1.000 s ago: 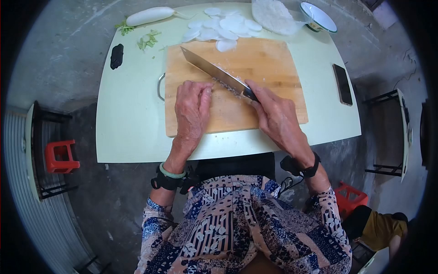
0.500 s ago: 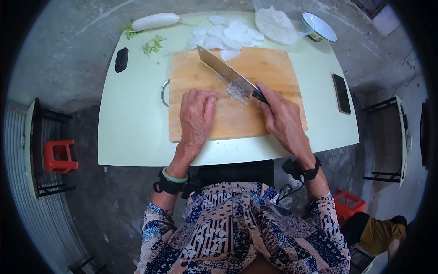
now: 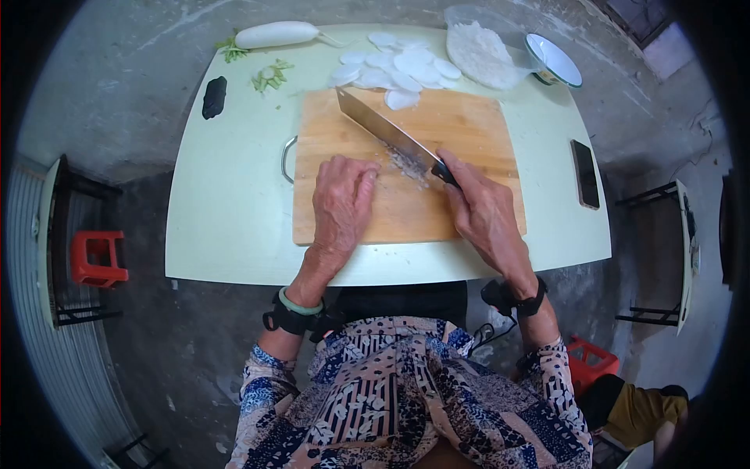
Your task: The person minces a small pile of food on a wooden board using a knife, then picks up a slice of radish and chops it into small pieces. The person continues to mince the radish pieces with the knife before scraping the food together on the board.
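Note:
My right hand [image 3: 486, 205] grips the black handle of a cleaver [image 3: 387, 131], whose wide blade slants up and left over the wooden cutting board [image 3: 336, 125]. Beneath and beside the blade lies a small heap of finely chopped pale bits [image 3: 409, 166]. My left hand [image 3: 342, 197] rests on the left part of the board with its fingers curled together, left of the bits; whether anything is between the fingertips is hidden. White round slices [image 3: 402, 64] overlap behind the board, one of them reaching onto its back edge.
On the pale table [image 3: 226, 211] are a whole white radish [image 3: 277, 34], green trimmings [image 3: 271, 76], a black object [image 3: 214, 97], a bag of white shreds [image 3: 480, 55], a bowl [image 3: 556, 59] and a phone [image 3: 584, 173]. A red stool [image 3: 98, 258] stands left; a person [image 3: 642, 414] is at lower right.
The view has shifted slightly. The cleaver blade now lies closer over the chopped bits, covering part of them. My left hand stays in nearly the same place on the board.

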`<state>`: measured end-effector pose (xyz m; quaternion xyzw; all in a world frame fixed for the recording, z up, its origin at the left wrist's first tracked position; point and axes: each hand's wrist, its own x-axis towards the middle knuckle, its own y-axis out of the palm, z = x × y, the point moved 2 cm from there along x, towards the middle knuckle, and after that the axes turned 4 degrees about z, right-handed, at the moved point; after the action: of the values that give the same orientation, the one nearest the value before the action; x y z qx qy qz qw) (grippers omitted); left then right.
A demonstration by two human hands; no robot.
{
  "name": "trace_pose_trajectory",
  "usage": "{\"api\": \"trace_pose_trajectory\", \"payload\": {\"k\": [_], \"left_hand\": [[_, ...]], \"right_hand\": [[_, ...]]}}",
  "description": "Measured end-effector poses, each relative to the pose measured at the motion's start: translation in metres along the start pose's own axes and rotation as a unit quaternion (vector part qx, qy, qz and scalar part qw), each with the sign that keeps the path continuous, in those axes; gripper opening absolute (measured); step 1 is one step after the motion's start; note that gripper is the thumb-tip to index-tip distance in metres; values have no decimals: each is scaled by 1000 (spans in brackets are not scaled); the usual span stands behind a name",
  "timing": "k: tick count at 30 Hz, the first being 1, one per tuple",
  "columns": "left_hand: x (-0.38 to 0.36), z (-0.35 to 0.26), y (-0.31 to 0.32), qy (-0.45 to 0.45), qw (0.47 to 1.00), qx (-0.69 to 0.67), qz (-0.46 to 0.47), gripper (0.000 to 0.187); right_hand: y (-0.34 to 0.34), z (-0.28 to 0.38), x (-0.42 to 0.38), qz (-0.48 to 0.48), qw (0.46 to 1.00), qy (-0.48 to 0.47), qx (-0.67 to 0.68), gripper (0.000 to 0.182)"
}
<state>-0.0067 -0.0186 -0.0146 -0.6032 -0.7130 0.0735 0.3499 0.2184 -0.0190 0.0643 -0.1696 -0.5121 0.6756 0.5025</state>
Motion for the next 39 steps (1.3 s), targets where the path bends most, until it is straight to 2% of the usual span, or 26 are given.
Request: {"api": "trace_pose_trajectory", "payload": {"k": [9,12,14,19,21,23,25,27,30,33,36,38,39], "left_hand": [[-1,0,-1,34,999,30,-17,10],[0,1,-3,30,999,17,-30,10],[1,-3,-4,-11,997,-64,-45,8],[1,-5,-8,-13,994,-76,-77,9],[-1,-3,-9,-28,991,-92,-94,9],[-2,2,-9,-29,983,-106,-148,10],[-2,4,-9,-35,982,-112,-144,9],[-3,3,-10,-37,982,-117,-142,9],[-2,2,-10,-76,982,-120,-126,10],[-2,2,-7,-45,984,-123,-124,10],[-1,-3,-5,-30,992,-80,-89,13],[1,-8,-6,19,997,56,-59,18],[1,-9,-5,19,996,58,-61,18]], "right_hand": [[2,0,1,-3,1000,-10,-11,53],[-7,11,-4,-15,1000,-6,16,54],[-4,16,-7,-8,1000,-5,11,54],[0,13,-8,-3,1000,-6,16,56],[-8,25,-13,40,996,58,57,55],[-7,32,-18,48,995,59,71,56],[-4,36,-19,56,993,64,86,57],[2,36,-17,106,989,93,42,57],[-2,31,-18,56,995,64,53,57],[-2,29,-16,8,999,9,39,54],[5,18,-14,5,999,-10,36,56],[0,15,-14,-10,999,-8,36,55],[-3,14,-14,-24,999,-5,36,55]]}}
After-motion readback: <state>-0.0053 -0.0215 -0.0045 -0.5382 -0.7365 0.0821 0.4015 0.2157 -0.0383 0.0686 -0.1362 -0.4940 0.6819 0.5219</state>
